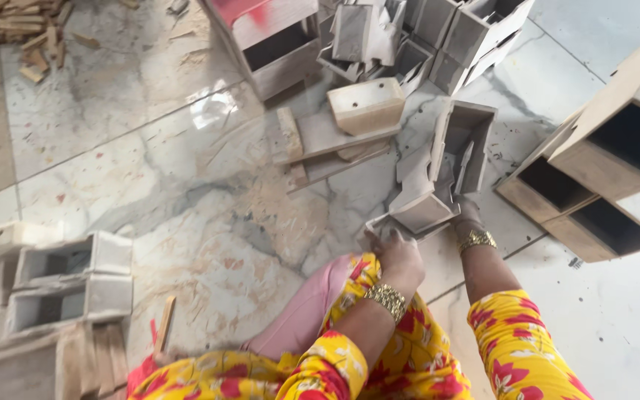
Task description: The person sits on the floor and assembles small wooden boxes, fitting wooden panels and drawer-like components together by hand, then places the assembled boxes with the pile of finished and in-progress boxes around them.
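Small grey open wooden boxes (68, 285) sat stacked at the left edge of the white marble floor (150, 178). In the middle, the left hand (400, 255) gripped the near edge of a flat grey wooden box piece (418, 211). Just beside it, the right hand (468, 217) held the same piece from the other side. Big brown wooden boxes (601, 185) stood at the right edge.

Marble floor (150, 148) carries grey boxes (68, 285), wood scraps (24, 30), perhaps sawdust (283, 215).
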The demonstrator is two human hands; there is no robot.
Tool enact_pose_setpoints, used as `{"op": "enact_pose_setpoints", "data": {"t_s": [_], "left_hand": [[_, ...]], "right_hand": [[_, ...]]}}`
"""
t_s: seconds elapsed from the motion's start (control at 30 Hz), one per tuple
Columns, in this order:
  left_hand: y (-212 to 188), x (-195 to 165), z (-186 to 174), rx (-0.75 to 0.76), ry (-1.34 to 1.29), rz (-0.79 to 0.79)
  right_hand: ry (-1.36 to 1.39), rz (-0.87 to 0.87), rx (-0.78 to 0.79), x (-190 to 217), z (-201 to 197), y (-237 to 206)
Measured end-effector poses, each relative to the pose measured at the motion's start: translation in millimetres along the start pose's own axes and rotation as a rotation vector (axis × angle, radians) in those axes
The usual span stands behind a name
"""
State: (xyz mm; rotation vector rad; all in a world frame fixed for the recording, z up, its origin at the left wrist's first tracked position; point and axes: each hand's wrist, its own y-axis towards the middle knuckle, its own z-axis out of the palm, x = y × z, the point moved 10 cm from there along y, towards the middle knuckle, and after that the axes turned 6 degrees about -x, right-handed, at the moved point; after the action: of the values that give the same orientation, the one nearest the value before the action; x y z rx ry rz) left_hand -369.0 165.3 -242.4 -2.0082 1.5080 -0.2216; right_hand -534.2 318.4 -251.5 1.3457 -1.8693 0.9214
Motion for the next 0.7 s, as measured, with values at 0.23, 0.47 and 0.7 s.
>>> {"op": "enact_pose_setpoints", "data": {"t_s": [0.23, 0.47, 0.7], "left_hand": [[17.4, 6.6, 17.3, -0.142, 0.143, -0.05], [-11.4, -19.5, -10.7, -0.378, 0.067, 0.213], [-46.8, 15.9, -40.1, -0.698, -0.94, 0.38]], "right_hand": [[0.362, 0.005, 0.114, -64.0, -9.4, -136.4], [-0.042, -0.805, 0.052, -42.7, -27.0, -242.6], [-0.476, -0.483, 0.155, -84.3, -2.4, -210.7]]}}
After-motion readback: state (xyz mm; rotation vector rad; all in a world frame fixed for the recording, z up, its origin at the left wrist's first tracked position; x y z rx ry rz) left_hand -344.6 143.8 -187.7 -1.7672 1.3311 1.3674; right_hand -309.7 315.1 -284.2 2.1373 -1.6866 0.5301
